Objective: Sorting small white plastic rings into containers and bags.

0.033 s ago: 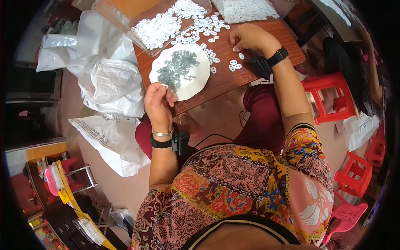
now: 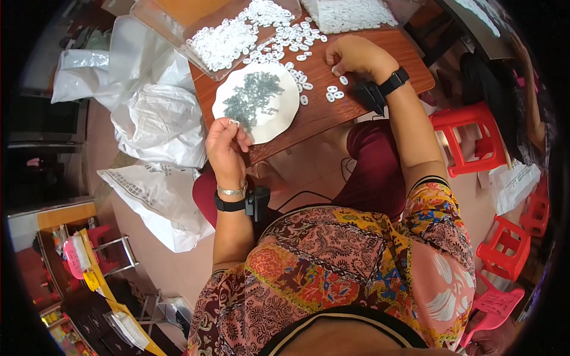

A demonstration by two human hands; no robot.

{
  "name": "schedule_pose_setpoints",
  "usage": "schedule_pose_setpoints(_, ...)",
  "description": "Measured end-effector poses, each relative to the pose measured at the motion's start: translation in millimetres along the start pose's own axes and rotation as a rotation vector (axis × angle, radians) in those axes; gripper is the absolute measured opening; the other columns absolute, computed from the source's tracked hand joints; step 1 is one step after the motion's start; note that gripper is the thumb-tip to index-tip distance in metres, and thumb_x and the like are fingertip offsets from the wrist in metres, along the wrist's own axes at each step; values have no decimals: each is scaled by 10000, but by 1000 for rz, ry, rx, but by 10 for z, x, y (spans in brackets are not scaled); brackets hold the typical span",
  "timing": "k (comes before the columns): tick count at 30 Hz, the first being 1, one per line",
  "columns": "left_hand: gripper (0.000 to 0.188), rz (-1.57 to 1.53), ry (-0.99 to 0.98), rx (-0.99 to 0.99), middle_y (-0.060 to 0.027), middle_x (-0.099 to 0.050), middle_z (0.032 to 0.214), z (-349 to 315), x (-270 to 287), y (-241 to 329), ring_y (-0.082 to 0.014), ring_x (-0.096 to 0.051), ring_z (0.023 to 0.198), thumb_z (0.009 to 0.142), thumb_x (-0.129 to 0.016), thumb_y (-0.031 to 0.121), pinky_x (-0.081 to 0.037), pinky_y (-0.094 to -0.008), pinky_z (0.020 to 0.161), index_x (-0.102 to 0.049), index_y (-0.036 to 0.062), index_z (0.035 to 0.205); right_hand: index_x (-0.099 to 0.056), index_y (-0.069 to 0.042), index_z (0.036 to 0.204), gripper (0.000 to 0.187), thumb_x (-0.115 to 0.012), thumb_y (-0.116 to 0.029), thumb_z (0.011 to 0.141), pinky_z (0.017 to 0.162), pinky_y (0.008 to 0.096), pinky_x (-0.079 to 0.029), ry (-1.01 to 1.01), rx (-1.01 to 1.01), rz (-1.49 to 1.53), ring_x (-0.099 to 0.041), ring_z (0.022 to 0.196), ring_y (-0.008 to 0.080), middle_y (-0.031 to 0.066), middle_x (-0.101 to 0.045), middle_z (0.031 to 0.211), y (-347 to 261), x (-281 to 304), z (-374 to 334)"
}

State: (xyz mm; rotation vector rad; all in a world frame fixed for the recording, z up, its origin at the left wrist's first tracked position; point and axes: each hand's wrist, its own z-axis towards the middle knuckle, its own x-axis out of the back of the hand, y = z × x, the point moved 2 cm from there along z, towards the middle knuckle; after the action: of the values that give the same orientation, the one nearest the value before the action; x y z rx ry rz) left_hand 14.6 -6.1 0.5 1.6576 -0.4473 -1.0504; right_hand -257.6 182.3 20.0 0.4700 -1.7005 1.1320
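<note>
At the near left rim of the cream scalloped plate (image 2: 286, 113), my left hand (image 2: 224, 145) is closed in a pinch. A small white piece (image 2: 234, 122) shows at its fingertips, too small to make out fully. Many small grey metallic pieces (image 2: 254, 95) are heaped on the plate. My right hand (image 2: 363, 56) is over the right part of the wooden table (image 2: 320, 110), its fingers curled inward; what they hold, if anything, is hidden. Just below those fingers lies a white oval two-holed piece (image 2: 344, 80). Several more such ovals (image 2: 334, 93) lie nearer me.
A clear plastic tray (image 2: 190, 58) at the back left holds a heap of white ovals (image 2: 225, 44), with others scattered beside it. A filled clear bag (image 2: 350, 15) lies at the back. White sacks (image 2: 160, 124) stand left; a red stool (image 2: 466, 139) stands right.
My right hand has shifted very slightly to the left. My left hand and the pieces on the table look unchanged.
</note>
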Motion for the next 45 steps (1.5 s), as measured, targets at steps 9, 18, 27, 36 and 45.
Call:
schedule_pose_setpoints(9,69,0,2,-1,-48,-506,662,5,12,-10,-134,-482,539,868,-472,74,-381,-222,494,-497,20,832,-603,-8,753,166,-694,-84,637,636,387,-460,58,48,-229,-591,701,329,166,-611,730,-183,-82,67)
schedule_pose_setpoints(18,88,-35,-20,37,-72,-600,720,-135,-224,-38,-140,-577,596,871,-503,98,-419,-207,508,-541,19,867,-635,-3,971,138,-614,-62,848,641,205,-485,49,180,1164,-593,690,71,27,-652,824,-837,-316,183)
schedule_pose_setpoints(27,137,-153,-80,-115,-161,-627,847,-87,-312,60,-204,-620,710,887,-454,90,-482,-252,599,-528,-25,896,-655,-5,965,140,-629,-62,840,681,201,-475,-44,308,1139,-589,766,67,28,-658,840,-1388,-550,-46)
schedule_pose_setpoints(36,118,-101,-22,-77,-116,-619,772,-115,-311,22,-161,-587,621,892,-470,104,-456,-236,549,-521,5,855,-641,13,960,164,-651,-83,827,639,194,-481,-127,269,1137,-599,716,67,43,-653,811,-1348,-513,-43)
schedule_pose_setpoints(45,109,-1,29,-69,-43,-545,660,-148,-324,-15,-106,-491,524,892,-479,115,-379,-202,481,-506,40,818,-634,5,956,175,-658,-112,827,611,192,-480,-124,215,1260,-601,688,75,47,-650,796,-1385,-514,-74)
